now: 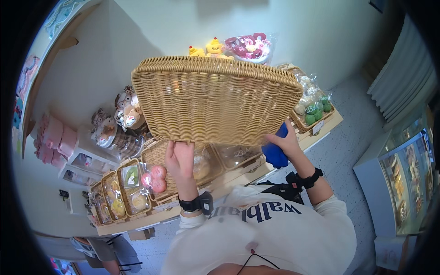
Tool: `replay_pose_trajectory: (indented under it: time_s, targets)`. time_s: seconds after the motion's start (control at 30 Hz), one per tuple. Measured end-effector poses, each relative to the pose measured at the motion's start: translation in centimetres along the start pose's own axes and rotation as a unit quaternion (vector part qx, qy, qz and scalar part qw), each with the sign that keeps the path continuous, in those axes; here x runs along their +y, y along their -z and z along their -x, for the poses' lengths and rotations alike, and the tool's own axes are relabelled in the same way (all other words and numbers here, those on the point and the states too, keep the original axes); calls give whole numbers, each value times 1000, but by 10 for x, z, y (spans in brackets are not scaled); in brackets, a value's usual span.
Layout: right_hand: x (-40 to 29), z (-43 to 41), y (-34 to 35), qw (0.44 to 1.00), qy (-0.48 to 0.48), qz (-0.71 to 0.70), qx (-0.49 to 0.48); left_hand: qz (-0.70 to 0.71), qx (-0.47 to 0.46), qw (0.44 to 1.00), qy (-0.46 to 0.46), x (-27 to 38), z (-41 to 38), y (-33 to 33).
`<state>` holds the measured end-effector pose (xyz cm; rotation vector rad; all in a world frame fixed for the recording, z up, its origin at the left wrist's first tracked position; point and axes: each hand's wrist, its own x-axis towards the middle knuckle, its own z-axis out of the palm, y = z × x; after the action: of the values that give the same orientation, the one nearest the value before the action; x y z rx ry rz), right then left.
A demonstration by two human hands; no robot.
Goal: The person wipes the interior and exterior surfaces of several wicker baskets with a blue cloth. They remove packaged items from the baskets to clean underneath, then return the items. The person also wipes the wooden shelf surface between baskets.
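Note:
A woven wicker basket [213, 103] is tilted up in front of me, with one broad woven face towards me. My left hand [180, 158] grips its lower edge at the left; the fingertips are hidden behind the wicker. At the lower right corner, my right hand [288, 142] has its thumb against the basket and holds a blue cloth [275, 149]. Past my left hand, pink round buns [156, 178] in a clear bag rest in a shallow wicker tray [151, 154]. Part of the tray row is hidden behind the basket.
A wooden display counter [237, 178] bears more trays, with bagged green buns [313, 115] at right. Plush toys [130, 110] and pink boxes [60, 137] stand at left. A glass-fronted display case [388, 178] is at far right, and a shelf [51, 62] juts out upper left.

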<state>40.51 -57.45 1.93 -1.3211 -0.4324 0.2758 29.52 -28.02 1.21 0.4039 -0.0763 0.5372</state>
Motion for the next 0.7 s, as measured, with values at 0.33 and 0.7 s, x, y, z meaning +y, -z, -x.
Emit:
replay_pose_trajectory:
  time_s: [0.33, 0.7]
  targets:
    - [-68, 67, -14, 716, 422, 551, -78, -1, 71, 989, 132, 6, 39, -12]
    - [-89, 197, 22, 893, 213, 389, -76, -103, 123, 980, 116, -18, 100, -22]
